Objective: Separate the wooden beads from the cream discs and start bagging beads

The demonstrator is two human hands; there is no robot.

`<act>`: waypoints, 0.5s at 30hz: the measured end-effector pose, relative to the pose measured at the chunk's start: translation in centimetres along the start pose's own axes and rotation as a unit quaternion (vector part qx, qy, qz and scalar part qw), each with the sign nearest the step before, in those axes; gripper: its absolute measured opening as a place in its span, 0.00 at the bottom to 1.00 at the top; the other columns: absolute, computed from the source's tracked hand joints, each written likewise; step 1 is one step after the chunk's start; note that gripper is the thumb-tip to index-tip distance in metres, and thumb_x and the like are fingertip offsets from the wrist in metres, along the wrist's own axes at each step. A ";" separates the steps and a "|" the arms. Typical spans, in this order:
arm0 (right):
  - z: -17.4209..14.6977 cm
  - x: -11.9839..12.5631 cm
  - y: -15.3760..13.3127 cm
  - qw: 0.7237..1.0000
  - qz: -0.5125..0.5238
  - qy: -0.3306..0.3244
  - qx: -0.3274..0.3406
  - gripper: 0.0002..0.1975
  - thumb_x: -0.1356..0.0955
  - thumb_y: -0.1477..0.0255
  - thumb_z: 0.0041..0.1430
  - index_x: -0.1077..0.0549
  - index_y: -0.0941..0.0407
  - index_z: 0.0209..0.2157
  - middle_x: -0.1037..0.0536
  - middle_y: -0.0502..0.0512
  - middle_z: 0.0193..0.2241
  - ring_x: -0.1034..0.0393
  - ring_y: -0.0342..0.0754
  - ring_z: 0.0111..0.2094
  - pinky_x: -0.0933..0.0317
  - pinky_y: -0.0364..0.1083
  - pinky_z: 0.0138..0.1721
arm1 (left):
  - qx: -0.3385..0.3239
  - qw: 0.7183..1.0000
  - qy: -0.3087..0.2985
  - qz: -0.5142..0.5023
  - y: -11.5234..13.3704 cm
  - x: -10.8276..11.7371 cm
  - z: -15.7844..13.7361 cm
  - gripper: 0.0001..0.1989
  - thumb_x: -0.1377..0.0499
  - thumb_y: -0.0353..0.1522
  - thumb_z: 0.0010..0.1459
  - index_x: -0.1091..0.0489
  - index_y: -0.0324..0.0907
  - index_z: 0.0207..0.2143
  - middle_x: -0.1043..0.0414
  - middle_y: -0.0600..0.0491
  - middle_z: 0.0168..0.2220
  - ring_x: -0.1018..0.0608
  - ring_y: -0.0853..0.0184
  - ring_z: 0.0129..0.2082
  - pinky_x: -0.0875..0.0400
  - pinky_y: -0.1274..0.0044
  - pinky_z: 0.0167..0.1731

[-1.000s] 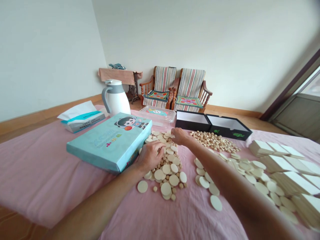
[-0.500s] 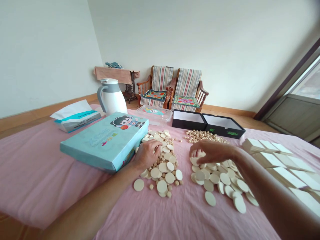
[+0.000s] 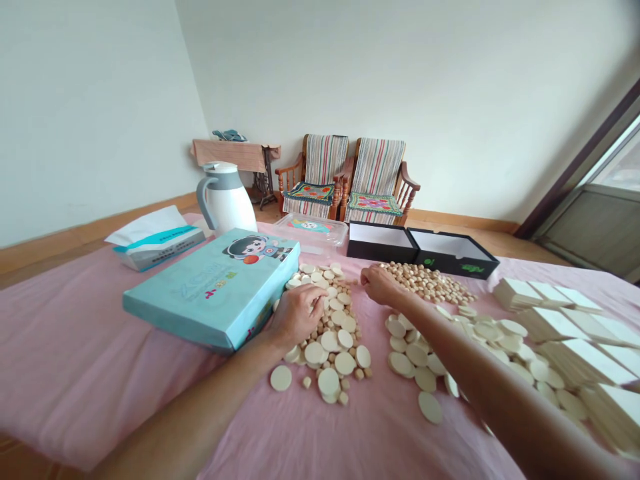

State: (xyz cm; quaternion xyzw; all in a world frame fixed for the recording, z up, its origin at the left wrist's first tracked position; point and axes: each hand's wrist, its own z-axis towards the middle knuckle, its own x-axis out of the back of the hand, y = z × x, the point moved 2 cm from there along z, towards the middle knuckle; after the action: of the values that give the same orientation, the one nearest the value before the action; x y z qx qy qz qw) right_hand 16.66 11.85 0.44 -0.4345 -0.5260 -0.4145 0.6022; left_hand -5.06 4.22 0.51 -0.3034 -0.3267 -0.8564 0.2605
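Note:
My left hand rests with curled fingers on the left edge of a mixed pile of round wooden discs and small wooden cubes. What its fingers hold, if anything, is hidden. My right hand is closed with its fingers pointing down at the cloth, between the mixed pile and a heap of small wooden pieces. Its fingertips are hidden, so I cannot see what is in them. Below my right forearm lies a separate heap of wooden discs.
A light blue box lies left of the mixed pile. Behind stand a tissue pack, a white jug, a clear plastic lid and two black trays. Stacks of square wooden tiles stand at the right. Pink cloth covers the table.
My right hand has moved left and away from me, from the disc heap to beside the small wooden pieces, and its fingers have closed. My left hand stays nearly still; the view has shifted slightly.

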 end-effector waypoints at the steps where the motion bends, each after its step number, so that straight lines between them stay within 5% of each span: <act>1: 0.0 0.3 0.7 1.000 -0.004 0.007 -0.013 0.10 0.36 0.81 0.49 0.26 0.59 0.34 0.26 0.59 0.36 0.31 0.48 0.38 0.43 0.42 0.38 | 0.001 1.000 0.000 -0.001 0.0 0.0 0.0 0.10 0.47 0.25 0.56 0.28 0.41 0.35 0.24 0.52 0.33 0.23 0.67 0.34 0.30 0.76 0.35; 9: -0.2 3.3 6.3 0.987 -0.042 0.069 -0.139 0.13 0.38 0.80 0.51 0.27 0.60 0.38 0.29 0.67 0.39 0.31 0.57 0.39 0.42 0.47 0.33 | -0.001 1.000 -0.004 -0.004 0.0 -0.1 0.1 0.10 0.48 0.26 0.57 0.28 0.41 0.36 0.24 0.51 0.34 0.23 0.66 0.35 0.30 0.75 0.37; 15: 0.5 2.2 2.7 0.997 -0.014 0.062 -0.049 0.13 0.38 0.80 0.53 0.27 0.58 0.38 0.28 0.61 0.39 0.32 0.51 0.40 0.42 0.44 0.37 | -0.006 1.000 -0.001 0.000 0.1 -0.1 0.1 0.10 0.48 0.25 0.56 0.28 0.41 0.35 0.24 0.52 0.34 0.23 0.67 0.35 0.30 0.76 0.36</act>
State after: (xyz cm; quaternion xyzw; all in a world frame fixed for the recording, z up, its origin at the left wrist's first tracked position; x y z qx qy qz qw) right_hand 19.33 13.02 2.44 -0.4293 -0.4729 -0.4744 0.6058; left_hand -4.91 4.28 0.54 -0.3055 -0.3220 -0.8581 0.2581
